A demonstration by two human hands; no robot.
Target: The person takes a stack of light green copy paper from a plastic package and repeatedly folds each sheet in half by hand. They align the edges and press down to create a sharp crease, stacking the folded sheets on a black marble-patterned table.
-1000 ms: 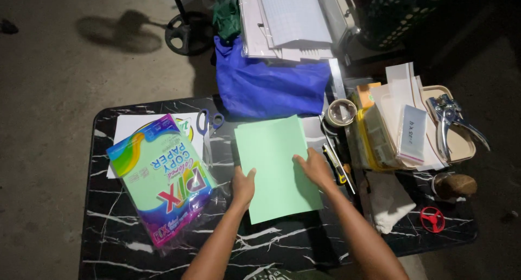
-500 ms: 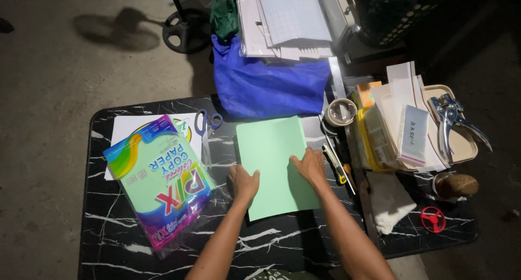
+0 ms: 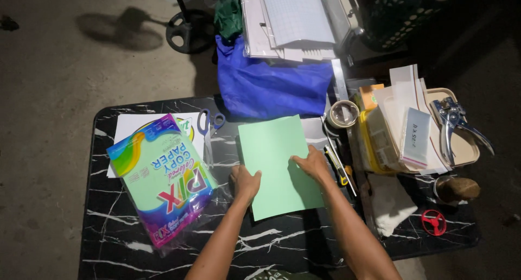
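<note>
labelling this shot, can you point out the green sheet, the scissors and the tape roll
green sheet (image 3: 274, 149), head view, on its bare upper half
scissors (image 3: 208, 122), head view, between the blue handle loops
tape roll (image 3: 343, 114), head view, on its rim

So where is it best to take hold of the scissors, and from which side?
Probably at the blue handles, coming from the table's far edge. The scissors lie flat, blades pointing toward the person and running beside the paper pack, so the loops are the free end.
</note>
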